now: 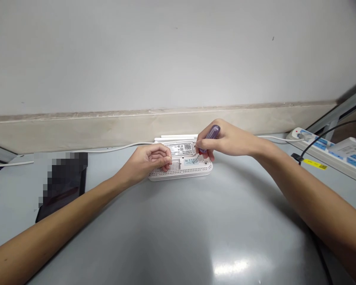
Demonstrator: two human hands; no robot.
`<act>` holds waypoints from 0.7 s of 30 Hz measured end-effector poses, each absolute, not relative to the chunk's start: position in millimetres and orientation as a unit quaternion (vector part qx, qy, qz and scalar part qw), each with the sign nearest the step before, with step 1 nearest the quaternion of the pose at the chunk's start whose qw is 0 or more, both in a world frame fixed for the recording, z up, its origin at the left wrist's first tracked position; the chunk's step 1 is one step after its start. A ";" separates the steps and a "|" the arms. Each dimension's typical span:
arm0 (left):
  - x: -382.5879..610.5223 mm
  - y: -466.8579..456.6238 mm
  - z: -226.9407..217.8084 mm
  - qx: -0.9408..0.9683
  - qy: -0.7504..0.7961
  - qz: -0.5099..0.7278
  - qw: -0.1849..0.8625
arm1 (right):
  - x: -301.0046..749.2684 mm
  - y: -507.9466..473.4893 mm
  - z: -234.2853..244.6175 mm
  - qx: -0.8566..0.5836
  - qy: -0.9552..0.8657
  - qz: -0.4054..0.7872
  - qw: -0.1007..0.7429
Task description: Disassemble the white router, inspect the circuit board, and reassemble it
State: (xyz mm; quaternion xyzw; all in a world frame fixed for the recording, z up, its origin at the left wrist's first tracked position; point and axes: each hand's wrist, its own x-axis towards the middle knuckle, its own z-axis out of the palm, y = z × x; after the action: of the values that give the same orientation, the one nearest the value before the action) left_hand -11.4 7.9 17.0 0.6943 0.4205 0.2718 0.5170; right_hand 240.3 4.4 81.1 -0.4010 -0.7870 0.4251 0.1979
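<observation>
A white router (182,169) lies upside down on the grey table (178,229), its perforated underside and label stickers facing up. My left hand (150,160) rests on its left end with the fingers curled against the casing, steadying it. My right hand (222,139) is closed on a screwdriver (210,136) with a translucent purple handle. The metal tip points down onto the label area near the router's middle.
A dark tablet or phone (62,186) lies flat at the left. A white cable (106,149) runs along the wall base. At the right sit a white power strip (329,152) with blue sockets and a black cable (320,138) with a yellow tag.
</observation>
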 end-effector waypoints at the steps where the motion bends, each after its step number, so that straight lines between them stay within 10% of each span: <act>1: -11.5 7.8 16.7 0.695 0.418 0.269 0.519 | 240.2 4.2 81.3 -0.401 -0.787 0.426 0.197; 21: -12.4 9.1 16.1 0.732 0.412 0.250 0.481 | 239.6 2.4 80.1 -0.390 -0.792 0.419 0.211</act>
State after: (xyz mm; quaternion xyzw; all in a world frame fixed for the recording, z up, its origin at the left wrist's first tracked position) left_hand -12.4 9.1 16.1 0.7324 0.4119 0.2505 0.4808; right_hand 239.6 2.4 80.1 -0.3905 -0.7923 0.4187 0.2107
